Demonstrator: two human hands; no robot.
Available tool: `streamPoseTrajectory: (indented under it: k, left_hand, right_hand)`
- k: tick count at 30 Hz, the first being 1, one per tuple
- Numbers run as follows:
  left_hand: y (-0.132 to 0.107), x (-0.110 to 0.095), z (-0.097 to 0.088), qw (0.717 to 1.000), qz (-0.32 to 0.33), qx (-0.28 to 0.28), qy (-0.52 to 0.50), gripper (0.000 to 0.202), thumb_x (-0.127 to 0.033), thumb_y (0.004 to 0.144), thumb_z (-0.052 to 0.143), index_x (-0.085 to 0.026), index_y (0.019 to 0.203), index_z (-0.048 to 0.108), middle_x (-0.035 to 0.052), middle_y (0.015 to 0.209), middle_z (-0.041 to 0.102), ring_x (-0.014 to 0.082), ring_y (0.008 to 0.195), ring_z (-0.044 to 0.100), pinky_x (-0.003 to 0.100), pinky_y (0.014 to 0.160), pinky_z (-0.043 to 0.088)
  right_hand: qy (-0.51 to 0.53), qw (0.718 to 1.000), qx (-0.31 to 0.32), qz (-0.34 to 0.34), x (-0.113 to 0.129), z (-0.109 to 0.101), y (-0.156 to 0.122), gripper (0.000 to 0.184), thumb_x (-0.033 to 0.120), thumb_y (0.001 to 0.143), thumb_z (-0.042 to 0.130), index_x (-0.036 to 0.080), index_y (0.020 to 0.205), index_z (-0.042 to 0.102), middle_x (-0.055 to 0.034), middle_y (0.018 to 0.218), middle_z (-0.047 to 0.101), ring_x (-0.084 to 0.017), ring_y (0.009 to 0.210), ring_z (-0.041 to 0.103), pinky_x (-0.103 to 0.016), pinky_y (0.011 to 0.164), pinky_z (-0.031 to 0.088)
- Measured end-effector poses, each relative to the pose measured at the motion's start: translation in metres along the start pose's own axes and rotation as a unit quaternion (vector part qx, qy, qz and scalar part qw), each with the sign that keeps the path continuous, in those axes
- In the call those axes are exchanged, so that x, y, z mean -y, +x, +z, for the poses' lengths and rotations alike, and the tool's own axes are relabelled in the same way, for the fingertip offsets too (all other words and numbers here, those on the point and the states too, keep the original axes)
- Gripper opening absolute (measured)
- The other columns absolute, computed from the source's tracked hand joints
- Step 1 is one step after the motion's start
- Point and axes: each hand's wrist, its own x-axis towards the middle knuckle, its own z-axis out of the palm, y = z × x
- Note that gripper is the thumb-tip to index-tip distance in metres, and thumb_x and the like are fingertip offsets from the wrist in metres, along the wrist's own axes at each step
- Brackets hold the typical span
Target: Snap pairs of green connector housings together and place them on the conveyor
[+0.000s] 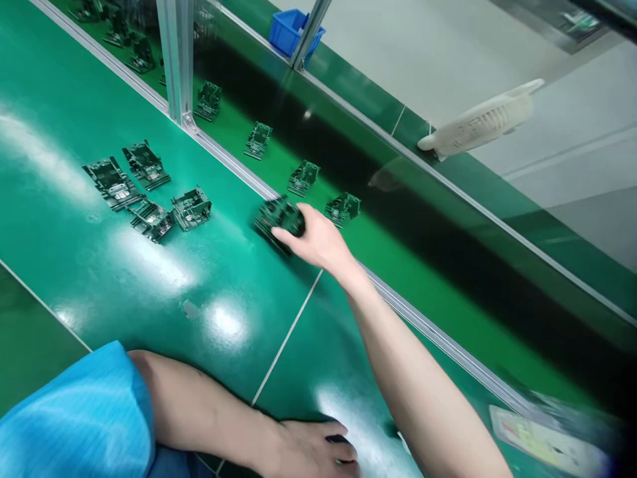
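- Green part (279, 218) is gripped by the right hand (318, 240), fingers clamped on it.
- Four parts (149, 192) are seen at nine o'clock of it.
- Left hand (311, 451) is laid on the table (99, 265), grip state cannot be told.

Four loose dark parts (149, 189) are counted in a cluster on the green table (74, 279). One further part (279, 218) is gripped by the right hand (318, 240). At least four parts (259, 139) are counted on the conveyor belt (398, 265), with more, blurred and uncountable, at the top left. One blue bin (288, 30), one white fan (480, 123) and two hands are shown, the left hand (311, 451) lying low.
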Motion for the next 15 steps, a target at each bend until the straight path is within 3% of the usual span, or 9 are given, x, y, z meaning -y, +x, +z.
streamPoseTrajectory:
  k: [1,4,6,8,11,13,15]
  left_hand:
    - [-0.003,0.001,-0.007,1.0,0.02,-0.004,-0.013,0.015,-0.034,0.075,0.066,-0.023,0.081,0.071,0.0099,0.1,0.07,0.0256,0.095,0.062,0.042,0.09,0.046]
    - [-0.01,0.007,-0.025,0.999,0.014,-0.017,-0.024,0.024,-0.038,0.076,0.065,-0.017,0.085,0.071,0.014,0.102,0.07,0.0278,0.099,0.063,0.044,0.093,0.047]
    - [-0.013,0.007,-0.032,0.999,0.011,-0.03,-0.017,0.021,-0.032,0.077,0.063,-0.014,0.086,0.07,0.0141,0.098,0.07,0.0262,0.094,0.063,0.043,0.091,0.049]
    - [-0.015,0.001,-0.034,0.997,0.04,-0.06,-0.021,0.012,-0.021,0.079,0.061,-0.014,0.084,0.069,0.0098,0.084,0.069,0.0206,0.08,0.063,0.037,0.08,0.051]
    - [-0.018,-0.021,-0.042,0.972,0.138,-0.165,-0.094,0.015,-0.016,0.084,0.056,-0.015,0.076,0.068,0.0021,0.063,0.061,0.0128,0.057,0.054,0.028,0.059,0.048]
    - [-0.025,-0.038,-0.056,0.948,0.166,-0.225,-0.153,0.024,-0.019,0.088,0.052,-0.016,0.071,0.068,0.0041,0.065,0.064,0.0131,0.058,0.057,0.027,0.058,0.051]
    - [-0.037,-0.049,-0.078,0.953,0.064,-0.228,-0.191,0.02,-0.018,0.088,0.053,-0.019,0.077,0.07,0.0039,0.078,0.071,0.0145,0.071,0.065,0.027,0.071,0.058]
  right_hand:
    - [-0.001,1.0,-0.012,0.008,-0.023,-0.001,-0.032,0.058,0.046,0.09,0.063,0.013,0.136,0.049,-0.0162,0.125,0.063,-0.033,0.112,0.062,-0.044,0.093,0.053]
    - [-0.011,0.991,-0.132,-0.018,-0.076,0.002,-0.137,0.056,0.059,0.092,0.055,0.016,0.128,0.053,-0.0161,0.115,0.065,-0.033,0.104,0.065,-0.043,0.085,0.055]
    - [-0.03,0.981,-0.194,0.006,-0.088,0.016,-0.203,0.052,0.057,0.096,0.048,0.017,0.129,0.05,-0.0145,0.107,0.065,-0.029,0.091,0.068,-0.037,0.071,0.056]
    - [-0.043,0.983,-0.176,0.026,-0.08,0.038,-0.252,0.045,0.049,0.099,0.044,0.016,0.129,0.048,-0.0131,0.102,0.064,-0.025,0.076,0.067,-0.033,0.06,0.053]
    - [-0.059,0.993,-0.085,0.061,-0.05,0.071,-0.288,0.045,0.041,0.099,0.046,0.01,0.131,0.048,-0.0143,0.103,0.065,-0.022,0.064,0.065,-0.032,0.052,0.049]
    - [-0.05,0.993,-0.038,0.1,-0.033,0.082,-0.295,0.051,0.041,0.096,0.055,0.009,0.135,0.048,-0.0157,0.108,0.065,-0.023,0.067,0.066,-0.032,0.054,0.05]
    - [-0.021,0.992,-0.017,0.126,-0.023,0.086,-0.3,0.06,0.042,0.093,0.063,0.011,0.141,0.045,-0.0163,0.114,0.064,-0.023,0.072,0.068,-0.032,0.058,0.052]
